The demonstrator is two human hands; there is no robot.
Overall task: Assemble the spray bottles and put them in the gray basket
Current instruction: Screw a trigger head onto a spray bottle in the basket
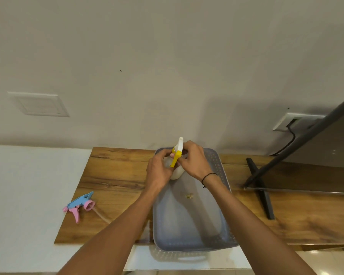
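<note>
Spray bottle (175, 172) getting its yellow-white trigger head (177, 153) fitted above gray basket (224, 221): left hand (159, 169) gripping bottle, right hand (193, 159) pinching head. Basket holding no bottle yet; pink-blue trigger head (80, 205) waiting on wooden board (115, 175).

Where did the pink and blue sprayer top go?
In the head view, the pink and blue sprayer top lies on the left end of the wooden board, left of the gray basket, with no hand touching it.
</note>
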